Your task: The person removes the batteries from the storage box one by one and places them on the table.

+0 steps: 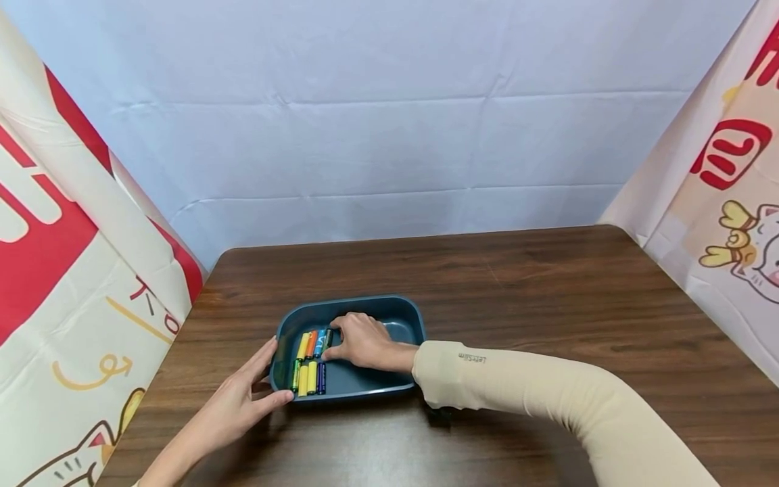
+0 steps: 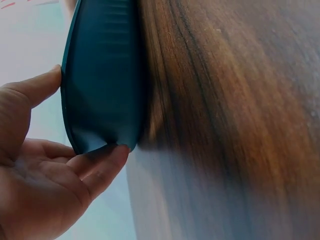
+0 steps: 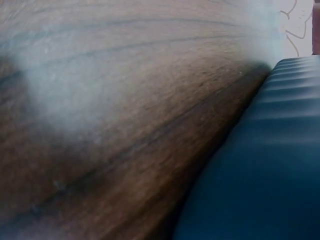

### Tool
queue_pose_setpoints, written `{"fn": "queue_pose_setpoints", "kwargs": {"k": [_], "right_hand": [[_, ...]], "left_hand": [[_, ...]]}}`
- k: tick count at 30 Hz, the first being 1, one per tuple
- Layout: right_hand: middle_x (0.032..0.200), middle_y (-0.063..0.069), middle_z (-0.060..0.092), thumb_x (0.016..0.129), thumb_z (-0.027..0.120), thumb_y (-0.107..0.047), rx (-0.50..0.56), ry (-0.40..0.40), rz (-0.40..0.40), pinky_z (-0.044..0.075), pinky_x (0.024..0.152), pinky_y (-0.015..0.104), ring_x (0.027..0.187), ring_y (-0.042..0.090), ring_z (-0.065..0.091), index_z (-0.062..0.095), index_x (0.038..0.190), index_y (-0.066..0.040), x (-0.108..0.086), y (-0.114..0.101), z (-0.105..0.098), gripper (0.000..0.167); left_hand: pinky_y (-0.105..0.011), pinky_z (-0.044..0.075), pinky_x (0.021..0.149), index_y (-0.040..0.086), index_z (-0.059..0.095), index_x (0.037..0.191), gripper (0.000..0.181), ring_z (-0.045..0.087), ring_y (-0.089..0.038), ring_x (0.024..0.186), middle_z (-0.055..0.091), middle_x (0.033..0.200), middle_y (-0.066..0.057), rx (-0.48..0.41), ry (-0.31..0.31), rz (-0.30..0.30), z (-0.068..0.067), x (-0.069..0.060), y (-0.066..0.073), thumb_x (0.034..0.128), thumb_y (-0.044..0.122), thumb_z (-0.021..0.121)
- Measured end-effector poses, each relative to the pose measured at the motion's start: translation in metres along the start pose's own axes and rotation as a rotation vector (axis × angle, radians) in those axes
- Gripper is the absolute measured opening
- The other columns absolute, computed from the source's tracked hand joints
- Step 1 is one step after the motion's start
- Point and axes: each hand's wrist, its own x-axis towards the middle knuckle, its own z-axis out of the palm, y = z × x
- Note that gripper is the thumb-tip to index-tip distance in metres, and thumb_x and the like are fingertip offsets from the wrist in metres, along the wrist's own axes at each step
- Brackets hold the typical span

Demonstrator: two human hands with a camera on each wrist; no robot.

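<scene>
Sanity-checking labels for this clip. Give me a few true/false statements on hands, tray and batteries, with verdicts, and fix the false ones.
1. The left hand touches the tray. True.
2. The batteries sit at the tray's right end in the head view. False: the batteries are toward its left end.
3. All the batteries are one colour. False: yellow, orange and blue ones show, among others.
4. The right hand reaches into the tray. True.
5. The tray stands on the table. True.
</scene>
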Motion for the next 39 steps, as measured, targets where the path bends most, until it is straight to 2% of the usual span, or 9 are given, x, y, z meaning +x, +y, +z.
{"fn": "queue_pose_setpoints", "kwargs": {"k": [4, 8, 20, 24, 25, 27, 31, 34, 39], "right_hand": [[0.102, 0.003, 0.069, 0.086, 0.085, -0.046, -0.040, 0.017, -0.003, 0.047, 0.051, 0.020, 0.071, 0.008, 0.060, 0.070, 0.133, -0.008, 0.001, -0.001, 0.003, 0.062], [0.118, 0.006, 0.070, 0.087, 0.084, -0.046, -0.066, 0.014, 0.003, 0.051, 0.057, 0.020, 0.084, 0.011, 0.064, 0.070, 0.134, -0.011, 0.000, -0.001, 0.005, 0.061], [0.113, 0.008, 0.069, 0.089, 0.080, -0.042, -0.140, -0.031, -0.013, 0.048, 0.055, 0.022, 0.076, 0.010, 0.057, 0.068, 0.136, -0.010, 0.001, -0.001, 0.004, 0.058], [0.115, 0.009, 0.069, 0.087, 0.080, -0.041, -0.157, -0.012, -0.024, 0.049, 0.053, 0.023, 0.076, 0.010, 0.060, 0.069, 0.133, -0.008, 0.002, -0.003, -0.003, 0.058], [0.109, 0.008, 0.069, 0.087, 0.080, -0.040, -0.150, -0.006, -0.029, 0.046, 0.050, 0.022, 0.070, 0.010, 0.058, 0.069, 0.133, -0.007, 0.002, -0.004, -0.005, 0.058], [0.097, 0.005, 0.067, 0.087, 0.080, -0.038, -0.129, 0.007, -0.046, 0.040, 0.045, 0.021, 0.062, 0.009, 0.053, 0.069, 0.132, -0.007, 0.001, -0.006, -0.014, 0.056], [0.085, -0.001, 0.056, 0.087, 0.077, -0.034, -0.050, 0.042, -0.081, 0.031, 0.047, 0.022, 0.059, 0.010, 0.045, 0.070, 0.128, -0.009, -0.007, -0.005, -0.042, 0.049], [0.091, -0.001, 0.058, 0.087, 0.076, -0.032, 0.000, 0.100, -0.142, 0.035, 0.056, 0.023, 0.070, 0.011, 0.048, 0.070, 0.122, -0.011, -0.016, 0.000, -0.071, 0.042], [0.091, 0.002, 0.060, 0.086, 0.079, -0.022, 0.080, 0.209, -0.255, 0.045, 0.065, 0.028, 0.076, 0.013, 0.052, 0.069, 0.117, -0.007, -0.037, 0.019, -0.120, 0.036]], "left_hand": [[-0.043, 0.058, 0.093, 0.004, 0.022, 0.164, 0.095, 0.058, -0.043, 0.129, 0.028, 0.165, -0.025, -0.003, 0.003, -0.018, 0.000, 0.001, 0.001, 0.0936, 0.035, 0.079], [-0.043, 0.058, 0.093, 0.003, 0.022, 0.164, 0.096, 0.057, -0.044, 0.129, 0.026, 0.165, -0.026, -0.007, 0.000, -0.030, 0.000, 0.001, 0.001, 0.0927, 0.033, 0.080], [-0.042, 0.058, 0.093, 0.002, 0.022, 0.164, 0.095, 0.055, -0.045, 0.131, 0.024, 0.166, -0.026, -0.013, 0.004, -0.012, 0.002, 0.001, -0.001, 0.0941, 0.034, 0.078], [-0.042, 0.058, 0.093, 0.002, 0.023, 0.163, 0.095, 0.056, -0.045, 0.130, 0.026, 0.165, -0.026, -0.018, 0.007, -0.011, 0.000, 0.001, 0.000, 0.0935, 0.032, 0.079], [-0.042, 0.058, 0.093, 0.002, 0.023, 0.163, 0.095, 0.056, -0.045, 0.130, 0.027, 0.165, -0.026, -0.020, 0.007, -0.013, 0.000, 0.001, 0.000, 0.0932, 0.032, 0.079], [-0.043, 0.058, 0.093, 0.002, 0.023, 0.164, 0.095, 0.057, -0.044, 0.129, 0.027, 0.165, -0.026, -0.027, 0.007, -0.021, -0.001, 0.000, 0.000, 0.0929, 0.032, 0.080], [-0.045, 0.057, 0.094, 0.004, 0.023, 0.164, 0.097, 0.057, -0.044, 0.129, 0.027, 0.165, -0.026, -0.036, 0.004, -0.033, 0.000, 0.000, -0.001, 0.0919, 0.033, 0.080], [-0.045, 0.058, 0.094, 0.004, 0.023, 0.164, 0.097, 0.058, -0.043, 0.127, 0.028, 0.164, -0.026, -0.031, 0.008, -0.027, 0.000, 0.000, -0.001, 0.0914, 0.033, 0.081], [-0.045, 0.058, 0.094, 0.005, 0.024, 0.164, 0.097, 0.058, -0.042, 0.127, 0.028, 0.165, -0.025, -0.024, 0.013, -0.021, 0.001, 0.001, -0.002, 0.0913, 0.034, 0.081]]}}
